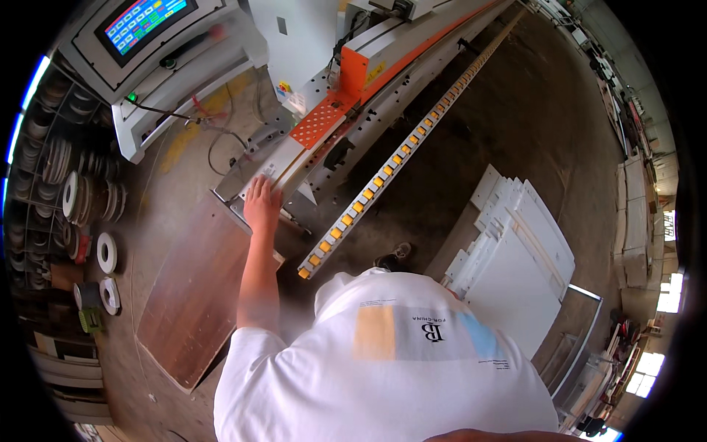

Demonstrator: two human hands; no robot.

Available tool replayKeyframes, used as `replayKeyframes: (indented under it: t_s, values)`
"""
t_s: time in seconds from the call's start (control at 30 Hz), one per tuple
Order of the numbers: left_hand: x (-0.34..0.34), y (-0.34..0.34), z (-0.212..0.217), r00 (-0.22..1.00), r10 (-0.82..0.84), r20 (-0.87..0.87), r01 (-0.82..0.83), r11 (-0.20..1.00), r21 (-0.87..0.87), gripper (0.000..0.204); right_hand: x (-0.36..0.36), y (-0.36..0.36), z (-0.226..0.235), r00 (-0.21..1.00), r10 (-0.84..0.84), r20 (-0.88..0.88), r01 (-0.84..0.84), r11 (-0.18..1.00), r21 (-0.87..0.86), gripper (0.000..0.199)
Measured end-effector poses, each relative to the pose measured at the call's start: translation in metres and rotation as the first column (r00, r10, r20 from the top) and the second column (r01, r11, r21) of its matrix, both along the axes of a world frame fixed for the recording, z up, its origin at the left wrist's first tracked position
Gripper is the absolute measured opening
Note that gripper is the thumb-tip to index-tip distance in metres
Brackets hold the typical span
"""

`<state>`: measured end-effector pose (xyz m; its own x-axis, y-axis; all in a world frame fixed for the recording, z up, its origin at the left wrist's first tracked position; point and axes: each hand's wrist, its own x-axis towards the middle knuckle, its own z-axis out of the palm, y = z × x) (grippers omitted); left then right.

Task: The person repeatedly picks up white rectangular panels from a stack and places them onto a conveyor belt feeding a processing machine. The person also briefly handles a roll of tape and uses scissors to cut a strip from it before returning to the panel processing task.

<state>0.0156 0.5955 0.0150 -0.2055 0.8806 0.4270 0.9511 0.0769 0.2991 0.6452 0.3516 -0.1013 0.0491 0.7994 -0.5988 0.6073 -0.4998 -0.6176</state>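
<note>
My left hand (pixel 261 205) lies on the pale near end of a long machine bed (pixel 293 163), fingers stretched out and flat against it. Just beyond the fingertips is an orange perforated plate (pixel 321 124), with an upright orange guard (pixel 353 72) behind it. My bare left forearm runs up from a white sleeve. My right hand does not show; a strip of skin at the lower edge cannot be made out further.
A rail with yellow rollers (pixel 367 194) runs alongside the bed. White panels (pixel 515 258) are stacked at right. A brown board (pixel 199 295) lies below my left arm. A lit control screen (pixel 147 28) stands far left, near racked rolls (pixel 72 195).
</note>
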Motion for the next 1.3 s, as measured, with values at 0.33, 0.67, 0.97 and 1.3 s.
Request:
replayKeyframes:
  t_s: [0.33,0.67,0.97,1.3]
  values:
    - [0.006,0.010,-0.006,1.000,0.007,-0.019,-0.007,1.000,0.018,0.035,-0.045,0.028,0.036,1.000,-0.022,0.006,0.021,0.991,0.135,0.044]
    - [0.017,0.022,-0.007,1.000,0.000,-0.020,0.000,1.000,0.008,0.034,-0.036,0.035,-0.004,0.995,-0.093,-0.036,0.095,0.995,0.039,0.047]
    - [0.016,0.022,0.005,0.996,-0.031,-0.089,0.022,0.995,-0.100,0.041,-0.045,0.030,0.002,0.976,-0.214,-0.042,0.216,0.974,0.065,0.046]
    - [0.014,0.017,0.007,0.992,-0.058,-0.114,0.043,0.991,-0.129,0.037,-0.044,0.034,0.010,0.976,-0.217,-0.007,0.217,0.974,0.058,0.042]
